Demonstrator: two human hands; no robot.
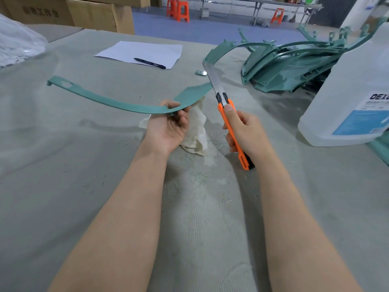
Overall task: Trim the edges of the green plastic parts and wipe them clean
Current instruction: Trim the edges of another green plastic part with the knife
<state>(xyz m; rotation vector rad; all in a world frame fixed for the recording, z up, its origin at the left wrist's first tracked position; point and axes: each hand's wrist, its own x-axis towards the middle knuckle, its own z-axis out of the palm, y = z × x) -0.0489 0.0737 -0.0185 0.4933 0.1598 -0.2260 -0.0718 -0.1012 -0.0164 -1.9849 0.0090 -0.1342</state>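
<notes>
Two hands meet at mid-frame. The left hand (168,125) pinches a long curved green plastic strip (117,104), thumb on top and fingers curled beneath; the strip arcs away toward the left. The right hand (246,131) grips an orange utility knife (224,118), whose extended blade meets the strip's wide right end. A white rag (196,131) lies beneath. More green parts (290,62) are piled at upper right.

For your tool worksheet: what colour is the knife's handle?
Knife handle is orange; head view.
</notes>
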